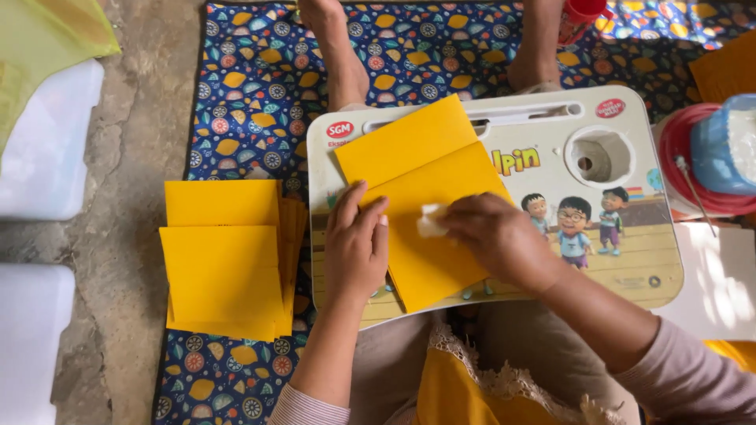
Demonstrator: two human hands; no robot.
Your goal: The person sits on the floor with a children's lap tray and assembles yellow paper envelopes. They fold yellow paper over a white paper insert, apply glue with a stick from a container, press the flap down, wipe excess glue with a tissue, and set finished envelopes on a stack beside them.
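Fingers (465, 216) on one yellow sheet (425, 205)

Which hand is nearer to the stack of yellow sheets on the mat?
Left. The left hand lies just beside the stack of yellow sheets; the right hand is farther across the lap desk.

The folded paper (425, 197) under the hands is deep yellow, plain, and so is the stack of sheets (224, 256) beside it. The lap tray (630, 260) is cream with a cartoon print of three children on a wooden-brown floor. The mat (260, 94) is navy, scattered with yellow, orange and teal fruit slices. The wad (430, 221) at the right hand's (496, 236) fingers is white. A blue tub (720, 145) sits on a red lid (676, 142)
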